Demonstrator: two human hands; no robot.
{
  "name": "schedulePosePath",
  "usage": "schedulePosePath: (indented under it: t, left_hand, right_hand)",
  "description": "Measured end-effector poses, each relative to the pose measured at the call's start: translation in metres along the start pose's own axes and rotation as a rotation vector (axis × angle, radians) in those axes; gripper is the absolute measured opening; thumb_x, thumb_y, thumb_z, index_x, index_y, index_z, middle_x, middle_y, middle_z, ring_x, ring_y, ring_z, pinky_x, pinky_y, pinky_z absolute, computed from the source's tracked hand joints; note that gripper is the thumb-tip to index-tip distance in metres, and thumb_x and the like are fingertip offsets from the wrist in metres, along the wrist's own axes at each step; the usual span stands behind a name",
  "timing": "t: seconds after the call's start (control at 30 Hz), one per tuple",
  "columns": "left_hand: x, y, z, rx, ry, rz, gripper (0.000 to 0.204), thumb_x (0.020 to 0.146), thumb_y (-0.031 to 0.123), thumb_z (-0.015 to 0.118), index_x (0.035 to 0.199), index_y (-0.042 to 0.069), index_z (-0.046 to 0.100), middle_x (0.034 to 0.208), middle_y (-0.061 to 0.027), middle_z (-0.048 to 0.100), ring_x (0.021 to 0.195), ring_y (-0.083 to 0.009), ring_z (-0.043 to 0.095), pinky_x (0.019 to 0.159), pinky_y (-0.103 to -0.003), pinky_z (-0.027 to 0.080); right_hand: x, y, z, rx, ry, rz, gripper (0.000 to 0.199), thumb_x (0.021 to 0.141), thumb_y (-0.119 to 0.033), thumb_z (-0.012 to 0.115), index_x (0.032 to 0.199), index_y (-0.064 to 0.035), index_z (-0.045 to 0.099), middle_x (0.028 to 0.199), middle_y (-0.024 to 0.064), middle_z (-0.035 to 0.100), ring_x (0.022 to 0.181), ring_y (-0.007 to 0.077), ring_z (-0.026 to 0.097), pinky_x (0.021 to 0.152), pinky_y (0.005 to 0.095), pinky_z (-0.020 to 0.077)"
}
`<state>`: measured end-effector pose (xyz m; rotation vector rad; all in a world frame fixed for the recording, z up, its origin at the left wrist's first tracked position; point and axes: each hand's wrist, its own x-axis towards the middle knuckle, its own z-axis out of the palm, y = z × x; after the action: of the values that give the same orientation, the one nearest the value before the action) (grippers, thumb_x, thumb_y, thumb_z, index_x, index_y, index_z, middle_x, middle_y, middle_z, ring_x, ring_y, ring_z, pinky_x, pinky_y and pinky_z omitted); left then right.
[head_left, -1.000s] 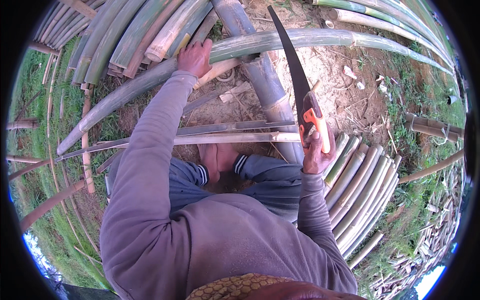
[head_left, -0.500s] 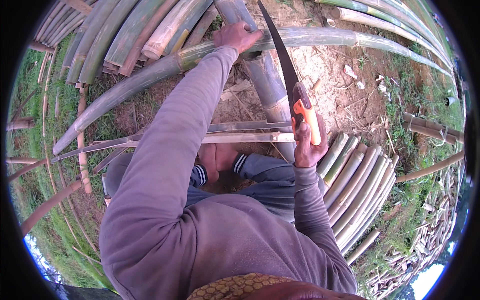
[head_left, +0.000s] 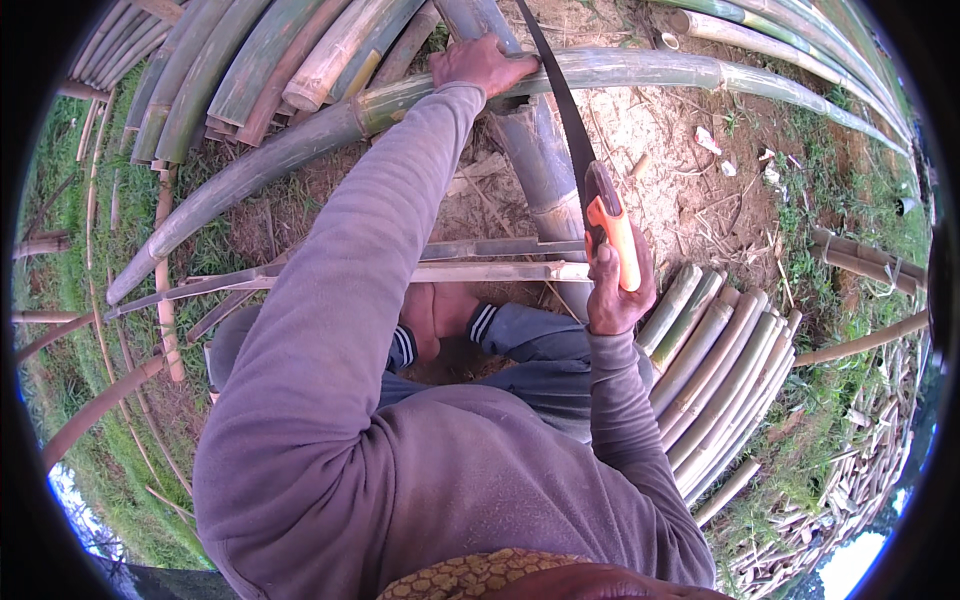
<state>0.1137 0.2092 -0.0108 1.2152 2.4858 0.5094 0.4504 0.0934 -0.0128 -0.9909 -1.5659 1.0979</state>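
My left hand (head_left: pixel 484 66) is closed over a long green bamboo pole (head_left: pixel 270 165), pressing it down where it crosses a thick bamboo log (head_left: pixel 535 165). The log has a notch cut into it just under the pole. In my right hand (head_left: pixel 617 300) is a hand saw (head_left: pixel 618 245) with an orange and dark handle, fingers wrapped round the grip. Its long dark blade points away from me and lies against the pole, just right of my left hand. The blade's tip runs out of the top of the picture.
Cut bamboo lengths (head_left: pixel 700 370) lie in a row by my right side. Thick bamboo poles (head_left: pixel 270 70) are stacked at the far left, more poles (head_left: pixel 780 50) at the far right. Split bamboo strips (head_left: pixel 490 272) cross before my bare feet (head_left: pixel 440 310). Scraps (head_left: pixel 850 490) cover the ground at lower right.
My left hand has shifted slightly to the right, nearer the saw blade. The saw has hardly moved and still lies against the pole.
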Motion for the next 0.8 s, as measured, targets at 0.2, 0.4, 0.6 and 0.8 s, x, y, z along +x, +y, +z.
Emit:
schedulePosePath:
  t: [0.2,0.4,0.6,0.8]
  left_hand:
    - [-0.002,0.001,-0.002,0.011,-0.001,0.004,0.079,0.082,0.079,0.063,0.131,0.018,0.074,0.12,-0.0109,0.079,0.116,-0.0309,0.073,0.106,-0.049,0.043]
    - [0.002,-0.005,0.012,-0.013,0.051,0.025,0.083,0.079,0.078,0.066,0.135,0.016,0.072,0.128,-0.0133,0.076,0.126,-0.0311,0.067,0.109,-0.051,0.039]
    - [-0.002,0.002,0.002,0.036,0.053,0.02,0.082,0.085,0.079,0.062,0.137,0.016,0.07,0.124,-0.012,0.078,0.122,-0.0313,0.071,0.109,-0.051,0.039]
    - [-0.004,0.0,0.001,0.001,0.032,0.042,0.081,0.085,0.077,0.064,0.136,0.014,0.071,0.124,-0.0115,0.078,0.122,-0.03,0.07,0.108,-0.05,0.04]
  right_hand:
    - [-0.018,-0.008,-0.025,-0.077,-0.044,0.0,0.052,0.103,-0.012,0.073,0.146,0.0118,0.055,0.133,0.0239,0.069,0.119,0.029,0.071,0.099,0.039,0.0615]
    - [-0.014,-0.022,-0.021,0.167,-0.092,0.118,0.054,0.104,-0.014,0.072,0.146,0.0136,0.052,0.135,0.0254,0.067,0.12,0.0333,0.071,0.1,0.0428,0.0635]
    - [0.075,0.027,0.058,0.119,-0.036,-0.008,0.039,0.104,-0.007,0.072,0.14,0.0063,0.062,0.115,0.0106,0.074,0.09,0.0125,0.071,0.077,0.0263,0.0634]
    - [-0.025,-0.002,-0.018,0.012,-0.021,0.072,0.058,0.104,-0.024,0.075,0.147,0.0097,0.055,0.127,0.0178,0.07,0.104,0.0194,0.071,0.082,0.0315,0.0642]
